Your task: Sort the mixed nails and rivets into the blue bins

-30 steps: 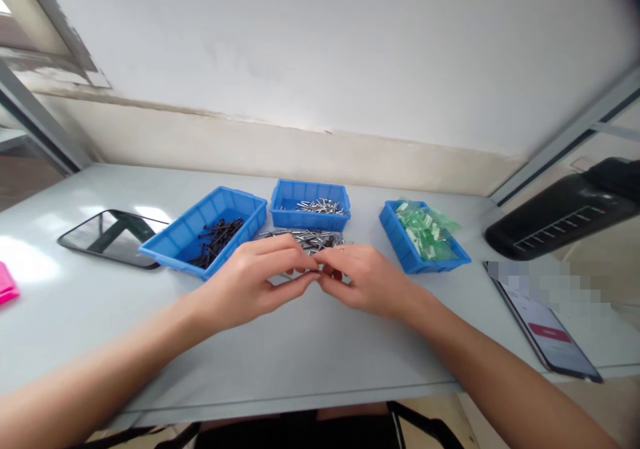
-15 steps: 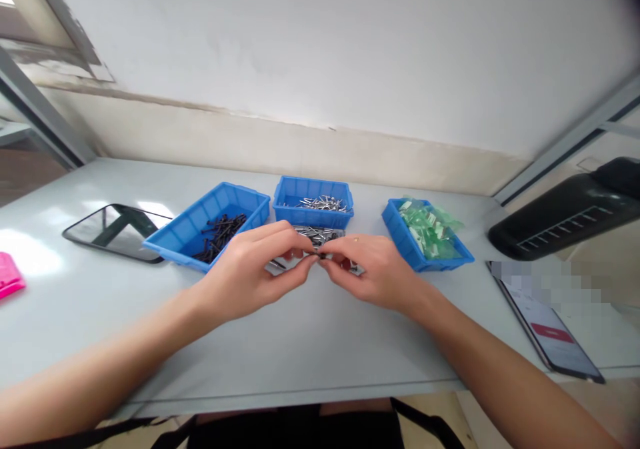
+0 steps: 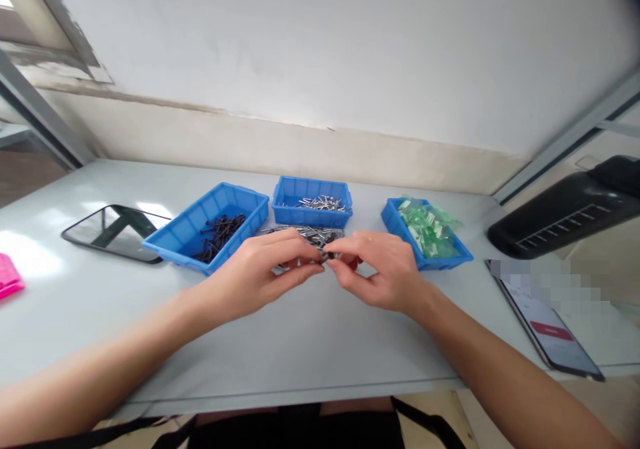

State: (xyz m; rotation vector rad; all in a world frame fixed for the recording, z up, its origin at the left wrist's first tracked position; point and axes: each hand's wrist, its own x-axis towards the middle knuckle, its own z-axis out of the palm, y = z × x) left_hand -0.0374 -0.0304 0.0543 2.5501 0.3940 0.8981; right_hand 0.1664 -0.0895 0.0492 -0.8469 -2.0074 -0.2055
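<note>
Both of my hands meet over the table, just in front of a loose pile of silver, screw-like metal pieces (image 3: 311, 234). My left hand (image 3: 263, 265) pinches something small between thumb and forefinger, mostly covered by the fingertips. Facing it, my right hand (image 3: 384, 269) has its thumb and forefinger around the end of a small dark piece (image 3: 329, 256). That piece is too small for me to tell its kind. Left of the hands, a blue bin (image 3: 183, 241) contains black screws (image 3: 224, 232). Behind the pile, a second blue bin (image 3: 313, 217) contains shorter silver screws (image 3: 325, 203).
A third blue bin (image 3: 400, 232) on the right is heaped with green plastic packets (image 3: 430, 229). Further right lie a phone (image 3: 550, 332) and a black bottle (image 3: 565, 212). On the left are a black-rimmed glossy panel (image 3: 117, 232) and a pink object (image 3: 9, 277).
My fingertips have shifted slightly to the right. My right thumb and forefinger have parted a little, and more of the silver pile shows behind the hands.
</note>
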